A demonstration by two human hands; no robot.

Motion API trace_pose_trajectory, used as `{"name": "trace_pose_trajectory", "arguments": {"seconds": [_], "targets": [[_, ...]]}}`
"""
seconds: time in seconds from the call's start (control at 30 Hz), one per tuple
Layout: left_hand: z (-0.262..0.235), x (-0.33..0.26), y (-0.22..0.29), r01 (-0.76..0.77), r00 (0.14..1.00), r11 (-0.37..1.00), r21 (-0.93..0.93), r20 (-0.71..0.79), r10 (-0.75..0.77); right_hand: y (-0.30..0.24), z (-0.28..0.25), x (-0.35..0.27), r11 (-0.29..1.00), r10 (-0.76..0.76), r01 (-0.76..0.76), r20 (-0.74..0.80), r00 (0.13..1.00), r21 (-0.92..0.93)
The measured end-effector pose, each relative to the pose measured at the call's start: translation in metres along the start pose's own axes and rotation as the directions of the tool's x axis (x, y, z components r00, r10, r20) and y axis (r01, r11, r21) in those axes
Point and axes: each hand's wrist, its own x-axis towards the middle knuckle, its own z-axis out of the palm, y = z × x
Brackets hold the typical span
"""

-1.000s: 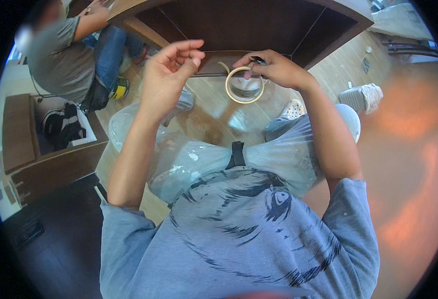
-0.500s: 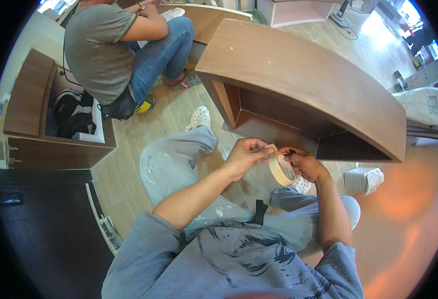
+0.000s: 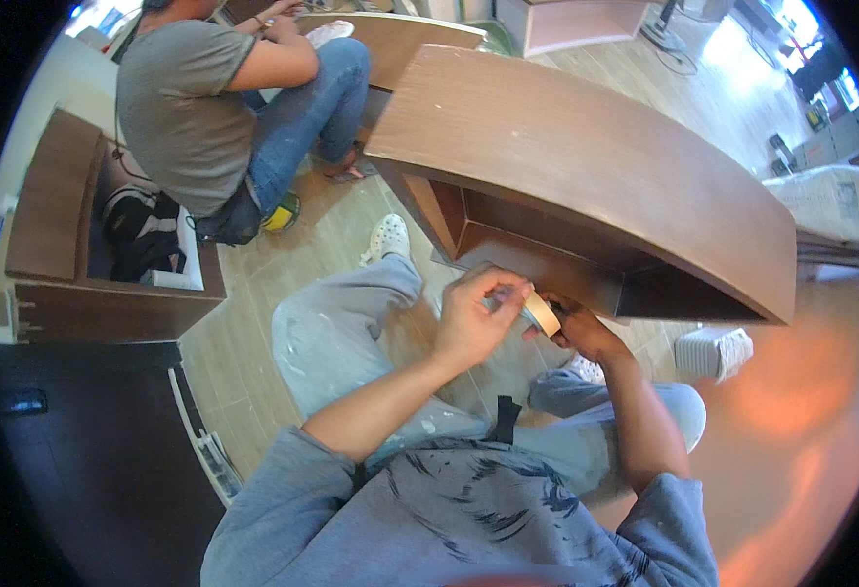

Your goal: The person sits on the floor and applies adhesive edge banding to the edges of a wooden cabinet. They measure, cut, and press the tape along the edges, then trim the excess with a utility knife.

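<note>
Tape, a narrow pale roll turned nearly edge-on, is between the two hands, at the near side of a brown cabinet and above the floor. The right hand holds the roll from the right, fingers curled in around it and partly hidden. The left hand is on the other side, thumb and forefinger narrowed almost together at the roll's far left edge; I cannot tell whether they grip it. Something small and dark shows by the right fingers, too hidden to make out. Right of the hands, a white tub stands on the floor. Far left, a co-worker in a grey shirt sits low, with a yellow can just beside.
</note>
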Motion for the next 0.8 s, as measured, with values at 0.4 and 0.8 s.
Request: {"name": "trace_pose_trajectory", "arguments": {"seconds": [0.4, 0.8], "targets": [[-0.004, 0.011, 0.004, -0.022, 0.998, 0.985, -0.169, -0.054, 0.012, -0.004, -0.005, -0.002, 0.936, -0.183, 0.200, -0.084, 0.979, 0.291], [-0.011, 0.025, 0.007, 0.023, 0.994, 0.980, -0.199, -0.104, -0.044, 0.000, 0.007, 0.013, 0.881, -0.466, 0.449, -0.111, 0.878, -0.149]]}}
